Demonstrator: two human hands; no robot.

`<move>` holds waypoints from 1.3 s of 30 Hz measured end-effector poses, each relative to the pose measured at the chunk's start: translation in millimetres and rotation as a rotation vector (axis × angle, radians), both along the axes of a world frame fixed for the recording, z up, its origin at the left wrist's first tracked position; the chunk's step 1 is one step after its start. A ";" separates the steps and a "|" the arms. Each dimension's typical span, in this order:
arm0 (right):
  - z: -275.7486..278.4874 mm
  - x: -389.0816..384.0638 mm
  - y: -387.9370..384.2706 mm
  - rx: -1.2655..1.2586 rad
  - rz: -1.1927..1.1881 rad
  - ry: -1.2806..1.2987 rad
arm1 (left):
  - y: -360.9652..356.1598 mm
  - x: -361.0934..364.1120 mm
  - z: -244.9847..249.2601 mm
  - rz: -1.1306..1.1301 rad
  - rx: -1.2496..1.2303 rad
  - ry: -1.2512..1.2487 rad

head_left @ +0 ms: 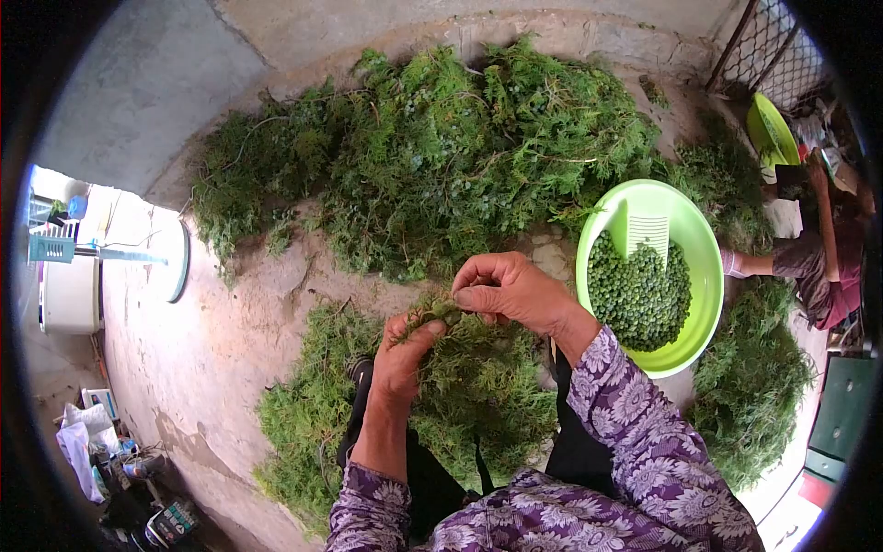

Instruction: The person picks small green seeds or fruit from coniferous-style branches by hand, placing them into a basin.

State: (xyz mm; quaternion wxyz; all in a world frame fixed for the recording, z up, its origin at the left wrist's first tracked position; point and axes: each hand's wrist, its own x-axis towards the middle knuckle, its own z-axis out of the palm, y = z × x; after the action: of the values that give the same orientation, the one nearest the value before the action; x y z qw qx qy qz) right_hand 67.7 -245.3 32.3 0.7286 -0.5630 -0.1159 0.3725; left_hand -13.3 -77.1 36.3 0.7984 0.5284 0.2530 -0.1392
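My left hand is closed on a small green sprig, with the thumb pressed on top. Just right of it and slightly higher, my right hand has its thumb and forefinger pinched together beside the sprig; whatever is between those fingertips is too small to make out. Cut evergreen branches lie beneath both hands. To the right of my right hand stands a light green basin with a ribbed washboard part, holding a heap of small round green berries.
A long pile of leafy branches lies along the wall. At the right, another person sits near more branches and a green basin. Assorted items and bags lie at lower left; a white container stands at left.
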 end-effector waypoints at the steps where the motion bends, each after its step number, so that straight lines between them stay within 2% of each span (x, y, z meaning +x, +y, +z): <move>1: 2.7 0.1 -0.5 0.000 0.000 0.000 | 1.3 -0.8 -4.1 0.000 0.000 0.000; 3: 11.3 -0.1 -1.0 -0.025 0.084 0.045 | 6.2 -1.9 -16.2 0.054 -0.100 -0.011; 7: 3.1 -2.7 3.7 -0.080 0.120 -0.038 | 9.0 -1.5 -15.7 0.005 -0.095 -0.042; 12: 2.7 -2.5 6.9 -0.113 0.133 -0.209 | 3.1 1.8 6.5 -0.081 0.067 -0.075; 15: 10.4 -4.5 7.9 -0.215 0.154 -0.336 | 7.3 1.6 -13.3 -0.141 0.004 -0.130; 16: 9.8 -4.4 8.0 -0.215 0.154 -0.336 | 6.9 0.9 -12.2 -0.141 0.005 -0.130; 18: 8.2 -4.7 8.1 -0.236 0.169 -0.341 | 4.5 -0.1 -5.3 -0.186 0.173 -0.261; 22: 18.2 -4.7 5.4 -0.222 0.183 -0.325 | 6.3 2.1 -10.0 -0.224 0.219 -0.177; 24: 20.1 -5.0 4.8 -0.215 0.221 -0.260 | 3.1 1.5 -7.8 -0.158 0.094 -0.145; 28: 9.0 -9.3 5.1 -0.124 0.253 -0.169 | 1.5 -4.7 4.9 -0.107 0.028 -0.141; 30: 9.7 -11.2 5.3 -0.013 0.271 0.028 | 7.9 -10.1 2.4 -0.080 -0.088 0.055; 34: 16.7 -12.8 5.7 0.035 0.219 0.122 | 14.6 -11.6 -4.1 -0.184 -0.128 0.002; 36: 12.1 -8.2 2.2 0.111 0.236 0.169 | 14.3 -13.4 3.1 -0.165 -0.390 -0.095; 37: 12.8 -5.6 -0.6 0.110 0.236 0.169 | 17.9 -14.8 -6.8 -0.165 -0.391 -0.096; 38: 14.2 -2.9 -3.7 0.086 0.147 0.247 | 25.4 -16.7 -26.1 -0.183 -0.487 -0.093; 39: 15.1 -0.6 -5.2 0.060 0.061 0.325 | 27.3 -16.3 -28.3 -0.188 -0.475 -0.071</move>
State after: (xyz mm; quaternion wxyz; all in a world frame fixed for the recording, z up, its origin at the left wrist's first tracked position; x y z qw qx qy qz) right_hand 67.2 -250.5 47.4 0.7426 -0.4695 -0.0248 0.4769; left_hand -29.6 -49.8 8.0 0.8920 0.3517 0.1349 -0.2499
